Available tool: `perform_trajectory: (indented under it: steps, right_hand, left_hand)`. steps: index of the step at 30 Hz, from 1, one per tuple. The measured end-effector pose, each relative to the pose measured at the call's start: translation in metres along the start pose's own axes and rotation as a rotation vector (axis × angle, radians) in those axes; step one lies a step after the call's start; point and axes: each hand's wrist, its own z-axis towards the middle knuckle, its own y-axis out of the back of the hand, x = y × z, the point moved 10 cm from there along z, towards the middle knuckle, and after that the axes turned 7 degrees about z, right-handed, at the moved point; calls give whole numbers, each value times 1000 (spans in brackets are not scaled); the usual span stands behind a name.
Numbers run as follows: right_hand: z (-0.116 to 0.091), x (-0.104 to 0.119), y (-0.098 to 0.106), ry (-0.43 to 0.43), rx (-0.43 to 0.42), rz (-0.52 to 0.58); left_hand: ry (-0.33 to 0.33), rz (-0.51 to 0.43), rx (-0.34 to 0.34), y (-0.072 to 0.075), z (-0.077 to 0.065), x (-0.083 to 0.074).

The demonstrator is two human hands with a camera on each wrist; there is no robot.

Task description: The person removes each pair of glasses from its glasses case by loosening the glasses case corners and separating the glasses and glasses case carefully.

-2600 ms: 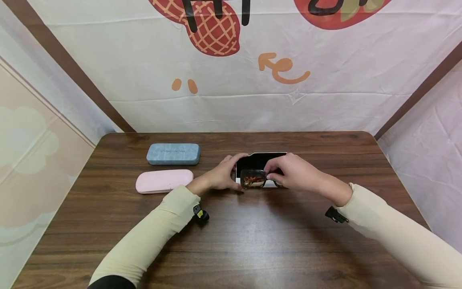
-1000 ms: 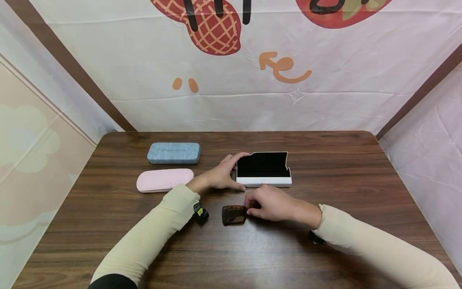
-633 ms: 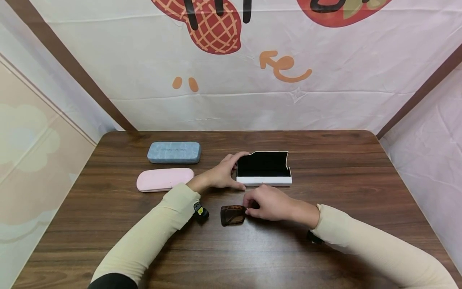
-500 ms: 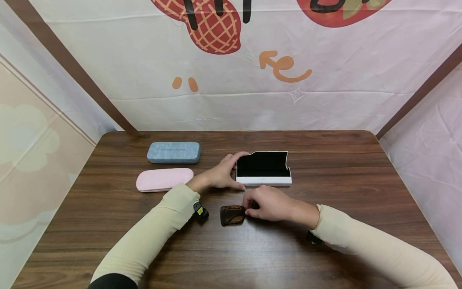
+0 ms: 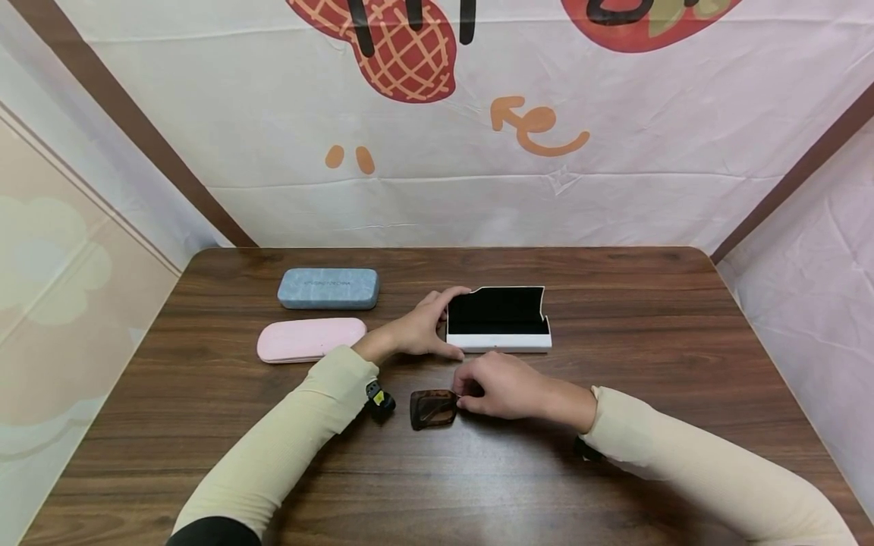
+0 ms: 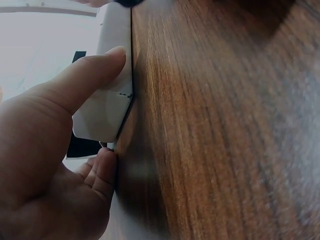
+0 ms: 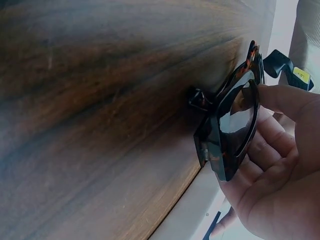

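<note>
My left hand [image 5: 413,330] holds the left end of a white glasses case [image 5: 498,343], whose lid is up and whose black lining shows. In the left wrist view, the thumb of that hand [image 6: 40,130] presses the near side of the case [image 6: 112,45] and the fingers lie round its far side. In front of the case, my right hand [image 5: 508,387] pinches tortoiseshell sunglasses [image 5: 423,409] low over the table. The right wrist view has the sunglasses [image 7: 225,155] between thumb and fingers of the right hand [image 7: 280,165]; the contact is partly hidden.
A blue glasses case [image 5: 328,289] and a pink glasses case [image 5: 310,340], both closed, lie on the left of the wooden table [image 5: 614,303]. A patterned cloth [image 5: 464,205] hangs behind the table. The left wrist camera [image 5: 379,402] sits left of the sunglasses.
The right hand has brought the sunglasses from over the white case down towards the table's front, then slightly left. The left hand has stayed on the case.
</note>
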Motion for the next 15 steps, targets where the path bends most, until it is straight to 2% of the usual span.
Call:
perform_trajectory:
  steps: [15]
  right_hand:
    - [4, 1, -4, -21, 14, -5]
  left_hand:
    - [-12, -16, 1, 2, -2, -3]
